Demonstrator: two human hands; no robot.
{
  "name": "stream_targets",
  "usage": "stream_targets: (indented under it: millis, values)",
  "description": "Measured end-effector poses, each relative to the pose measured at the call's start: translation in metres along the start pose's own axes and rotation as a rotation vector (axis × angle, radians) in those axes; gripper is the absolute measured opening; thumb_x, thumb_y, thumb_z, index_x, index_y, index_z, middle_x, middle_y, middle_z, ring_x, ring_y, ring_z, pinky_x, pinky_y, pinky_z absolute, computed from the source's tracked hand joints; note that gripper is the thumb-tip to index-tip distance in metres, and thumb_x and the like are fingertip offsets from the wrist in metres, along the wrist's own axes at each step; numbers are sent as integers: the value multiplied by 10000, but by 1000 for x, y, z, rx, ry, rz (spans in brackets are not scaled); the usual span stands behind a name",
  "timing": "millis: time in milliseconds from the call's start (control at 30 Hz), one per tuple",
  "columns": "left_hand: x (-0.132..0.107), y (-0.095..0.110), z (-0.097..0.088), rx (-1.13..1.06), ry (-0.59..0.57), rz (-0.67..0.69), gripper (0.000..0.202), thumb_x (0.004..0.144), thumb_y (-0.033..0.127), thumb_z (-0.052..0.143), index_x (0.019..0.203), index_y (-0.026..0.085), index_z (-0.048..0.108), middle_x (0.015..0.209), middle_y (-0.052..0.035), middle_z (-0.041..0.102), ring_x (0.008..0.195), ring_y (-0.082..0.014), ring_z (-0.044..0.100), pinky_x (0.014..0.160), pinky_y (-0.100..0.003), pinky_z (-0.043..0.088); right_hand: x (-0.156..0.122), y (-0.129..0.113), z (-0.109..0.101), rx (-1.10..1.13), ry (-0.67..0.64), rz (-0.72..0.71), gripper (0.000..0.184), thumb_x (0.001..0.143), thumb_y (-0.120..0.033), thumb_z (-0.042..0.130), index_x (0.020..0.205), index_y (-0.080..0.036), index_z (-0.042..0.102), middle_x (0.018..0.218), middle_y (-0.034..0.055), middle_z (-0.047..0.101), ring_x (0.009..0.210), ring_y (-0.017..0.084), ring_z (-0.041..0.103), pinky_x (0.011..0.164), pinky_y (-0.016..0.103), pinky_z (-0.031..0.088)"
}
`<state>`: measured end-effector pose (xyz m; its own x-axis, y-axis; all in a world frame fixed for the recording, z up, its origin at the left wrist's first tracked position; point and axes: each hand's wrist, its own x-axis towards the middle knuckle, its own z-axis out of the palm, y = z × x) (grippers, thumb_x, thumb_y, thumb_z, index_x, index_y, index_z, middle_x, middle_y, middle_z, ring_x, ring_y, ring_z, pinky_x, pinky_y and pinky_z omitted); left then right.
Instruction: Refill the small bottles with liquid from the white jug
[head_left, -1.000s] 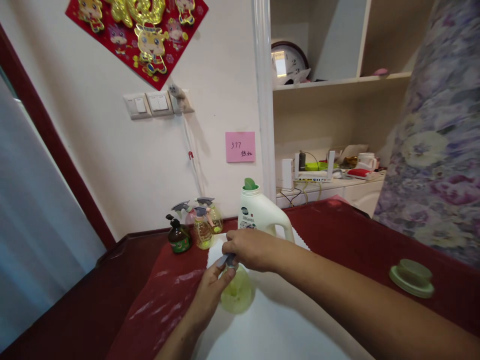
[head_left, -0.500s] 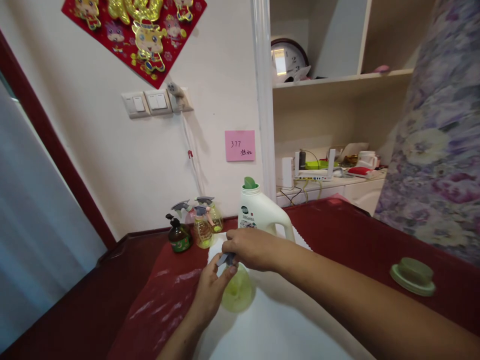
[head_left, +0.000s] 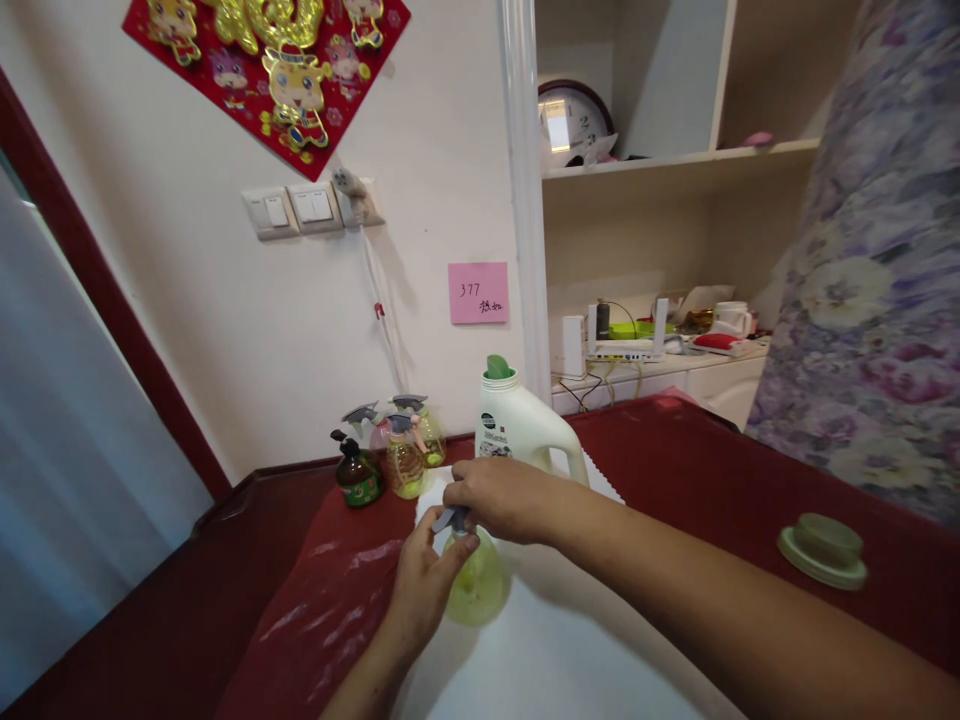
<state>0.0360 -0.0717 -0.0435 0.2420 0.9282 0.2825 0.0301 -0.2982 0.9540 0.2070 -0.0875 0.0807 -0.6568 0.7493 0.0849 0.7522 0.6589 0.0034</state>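
Red hanging (head_left: 270,85), pink note (head_left: 478,293) on wall (head_left: 450,150)

The note is above the hands (head_left: 506,492), the hanging higher to their left, over light switches (head_left: 313,205). Up to their right, a clock (head_left: 581,115) stands on a shelf (head_left: 675,161), a white router (head_left: 626,352) below. Farther right hangs a flowered curtain (head_left: 862,290).

In front of the jug (head_left: 517,410), the hands (head_left: 504,497) hide part of its lower body and the spray bottle's (head_left: 478,592) neck. Up and left of the jug, the top edge crops the red hanging (head_left: 296,85).
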Motion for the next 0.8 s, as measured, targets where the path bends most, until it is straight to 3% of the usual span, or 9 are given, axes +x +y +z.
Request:
stream_targets:
  millis: [300,400,467,533,600,633,700,733,800]
  values:
    - [-2,-1,-7,23,-77,10,482,824,573,737,1117,190,754,1161,-121,767,1126,-342,649,1038,-442,463,1,1,3,12,36,8,150,948,-202,632,1050,-194,742,1056,83,722,883,216,661,668,305,406]
    - [-6,-1,-7,24,-75,9,462,832,585,730,1089,204,778,1203,-123,764,1218,-362,628,1090,-456,438,-8,0,1,6,100,28,311,939,-223,667,1250,-218,686,1277,138,681,1196,314,597,908,433,464]
    - [-9,-2,-9,19,-73,7,453,830,596,730,1068,216,791,1216,-120,764,1238,-364,623,1112,-463,427,-21,-5,6,36,235,45,573,917,-269,721,1455,-242,526,1493,155,547,1404,336,432,1084,516,378]
    - [-11,-3,-12,-9,-58,-12,466,814,598,750,1084,222,794,1229,-116,765,1250,-364,623,1122,-465,428,-36,-13,22,160,491,79,567,924,-305,710,1447,-229,505,1456,140,564,1363,301,458,1101,484,372]
    - [-11,-7,-17,-51,-3,-49,511,798,608,765,1139,227,780,1269,-111,755,1277,-363,611,1132,-468,429,-52,-24,48,366,775,167,219,964,-302,616,1165,-216,631,1104,91,677,1067,257,592,938,419,458]
    - [-11,-10,-20,-69,42,-70,534,802,617,757,1169,230,768,1303,-109,741,1292,-361,603,1141,-472,423,-58,-29,62,468,858,247,126,965,-308,586,1040,-216,631,973,71,661,954,247,599,868,407,472]
    - [-8,-16,-26,-90,158,-108,558,831,646,708,1200,230,746,1347,-114,717,1305,-358,596,1154,-492,406,-65,-39,91,658,870,440,99,910,-309,614,960,-226,593,955,68,637,936,253,605,850,412,495]
    - [-6,-20,-29,-92,216,-119,561,849,659,674,1197,222,738,1345,-121,716,1304,-355,598,1158,-499,400,-66,-42,103,735,812,523,185,864,-305,657,1016,-224,589,1047,86,646,1020,271,612,904,430,503]
    - [-1,-25,-36,-107,326,-141,557,858,659,645,1163,199,726,1291,-141,736,1282,-350,620,1142,-501,423,-60,-47,121,844,647,640,565,759,-299,760,1271,-209,539,1337,131,603,1275,310,554,1083,476,451]
